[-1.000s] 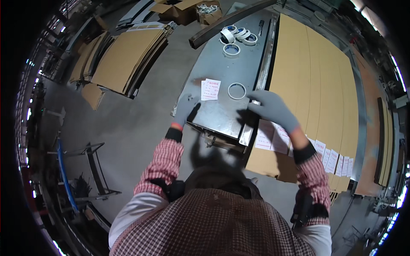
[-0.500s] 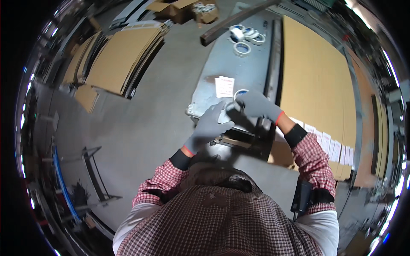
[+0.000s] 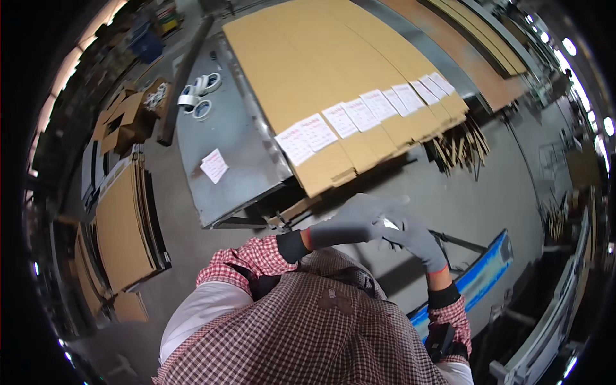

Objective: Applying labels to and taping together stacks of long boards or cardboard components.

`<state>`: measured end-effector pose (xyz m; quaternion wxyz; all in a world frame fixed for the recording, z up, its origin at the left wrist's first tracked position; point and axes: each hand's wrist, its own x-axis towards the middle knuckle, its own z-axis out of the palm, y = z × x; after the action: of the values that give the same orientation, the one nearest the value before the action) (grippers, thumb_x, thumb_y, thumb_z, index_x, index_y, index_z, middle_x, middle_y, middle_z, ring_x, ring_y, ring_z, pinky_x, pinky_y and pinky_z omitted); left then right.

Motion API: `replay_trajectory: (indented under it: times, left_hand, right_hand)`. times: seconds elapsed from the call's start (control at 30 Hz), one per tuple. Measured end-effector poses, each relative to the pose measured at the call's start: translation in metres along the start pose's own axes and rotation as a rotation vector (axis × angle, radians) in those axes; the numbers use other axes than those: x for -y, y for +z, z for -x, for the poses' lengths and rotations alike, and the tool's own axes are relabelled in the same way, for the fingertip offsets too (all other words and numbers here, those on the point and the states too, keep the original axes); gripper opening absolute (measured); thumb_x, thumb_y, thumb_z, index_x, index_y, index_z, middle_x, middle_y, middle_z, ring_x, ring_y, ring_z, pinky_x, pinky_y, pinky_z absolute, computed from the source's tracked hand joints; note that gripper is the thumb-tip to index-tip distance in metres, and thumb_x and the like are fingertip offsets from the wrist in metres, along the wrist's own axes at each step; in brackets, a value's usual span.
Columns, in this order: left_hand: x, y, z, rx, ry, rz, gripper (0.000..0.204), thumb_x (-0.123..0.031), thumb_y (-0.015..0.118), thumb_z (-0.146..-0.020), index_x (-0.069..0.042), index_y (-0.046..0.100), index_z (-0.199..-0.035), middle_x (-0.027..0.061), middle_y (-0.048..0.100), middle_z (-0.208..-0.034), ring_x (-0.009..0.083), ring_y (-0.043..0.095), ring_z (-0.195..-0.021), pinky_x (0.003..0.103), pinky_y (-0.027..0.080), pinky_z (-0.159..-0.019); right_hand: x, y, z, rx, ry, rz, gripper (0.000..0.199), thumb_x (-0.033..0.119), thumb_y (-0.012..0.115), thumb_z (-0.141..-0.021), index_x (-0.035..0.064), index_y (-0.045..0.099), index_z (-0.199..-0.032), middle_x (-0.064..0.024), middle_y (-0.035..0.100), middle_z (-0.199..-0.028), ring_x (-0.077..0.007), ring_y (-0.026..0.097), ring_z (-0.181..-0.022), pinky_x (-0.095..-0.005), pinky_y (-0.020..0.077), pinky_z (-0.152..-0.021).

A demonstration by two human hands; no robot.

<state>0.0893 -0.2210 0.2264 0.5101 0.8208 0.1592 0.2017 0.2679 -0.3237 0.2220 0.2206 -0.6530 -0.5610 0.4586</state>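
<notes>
My left hand point(image 3: 354, 220) and my right hand point(image 3: 416, 239), both in grey gloves, meet in front of my body beyond the near edge of the cardboard stack. Between them shows a small white part of what looks like a tape roll point(image 3: 392, 224), mostly covered by the gloves. The right fingers are curled around it. The left fingers are bent over its other side; what they pinch is hidden. Several printed white slips point(image 3: 359, 114) lie in a row along the near edge of the flat cardboard sheets point(image 3: 321, 58).
Left of the cardboard, a grey metal table point(image 3: 237, 186) bears several white tape rolls point(image 3: 201, 110) and more paper slips point(image 3: 214, 165). A long dark beam point(image 3: 186, 77) lies along its far left. Cardboard panels point(image 3: 125, 224) lean at left; a blue bar point(image 3: 478, 273) is at lower right.
My view and body have turned right, toward the cardboard stack. Both hands have left the table's near end and come together. The tape roll beside my right hand is gone from the table.
</notes>
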Motion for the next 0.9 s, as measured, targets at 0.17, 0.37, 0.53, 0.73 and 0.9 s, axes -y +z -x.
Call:
replay_trajectory:
  times: [0.17, 0.37, 0.53, 0.73, 0.9]
  left_hand:
    - [0.015, 0.075, -0.011, 0.073, 0.172, -0.111, 0.053, -0.012, 0.064, -0.079, -0.007, 0.054, -0.131, 0.0157, 0.066, -0.084, 0.0262, 0.061, -0.063, 0.034, 0.050, -0.061]
    - [0.074, 0.033, 0.081, -0.676, -0.577, 0.414, 0.011, -0.009, 0.060, -0.089, -0.004, 0.063, -0.098, 0.0018, 0.063, -0.080, 0.0112, 0.059, -0.070, 0.027, 0.048, -0.062]
    - [0.173, -0.030, 0.102, -0.815, -0.836, 0.754, 0.056, -0.053, 0.061, -0.087, -0.008, 0.052, -0.120, 0.0038, 0.061, -0.112, 0.0169, 0.059, -0.093, 0.040, 0.046, -0.084]
    - [0.167, -0.059, 0.078, -0.850, -0.645, 0.952, 0.065, -0.057, 0.059, -0.088, -0.006, 0.046, -0.128, 0.0061, 0.058, -0.122, 0.0199, 0.061, -0.105, 0.038, 0.051, -0.087]
    - [0.197, -0.061, 0.054, -0.828, -0.543, 1.038, 0.051, -0.037, 0.069, -0.087, -0.004, 0.054, -0.123, 0.0083, 0.065, -0.114, 0.0200, 0.063, -0.104, 0.038, 0.054, -0.088]
  right_hand:
    - [-0.100, 0.004, 0.077, -0.303, -0.172, 0.233, 0.023, 0.016, 0.061, -0.089, 0.0010, 0.066, -0.106, -0.0033, 0.064, -0.074, -0.0093, 0.056, -0.060, -0.0241, 0.0453, -0.056]
    - [-0.366, -0.060, 0.297, -1.230, 0.677, -0.112, 0.033, 0.024, 0.048, -0.097, -0.0052, 0.060, -0.107, -0.0140, 0.065, -0.104, -0.0264, 0.062, -0.086, -0.0369, 0.0501, -0.080]
    - [-0.577, -0.004, 0.448, -1.173, 1.188, -0.337, 0.042, 0.028, 0.045, -0.095, -0.0045, 0.061, -0.118, -0.0136, 0.066, -0.106, -0.0248, 0.061, -0.091, -0.0396, 0.0503, -0.080]
    - [-0.520, -0.003, 0.333, -1.176, 0.899, -0.789, 0.034, 0.025, 0.048, -0.091, -0.0029, 0.067, -0.096, -0.0080, 0.066, -0.086, -0.0218, 0.061, -0.076, -0.0387, 0.0481, -0.067]
    - [-0.469, 0.014, 0.296, -0.861, 0.770, -0.427, 0.029, 0.026, 0.052, -0.089, 0.0009, 0.065, -0.084, -0.0059, 0.061, -0.073, -0.0185, 0.054, -0.061, -0.0363, 0.0433, -0.056]
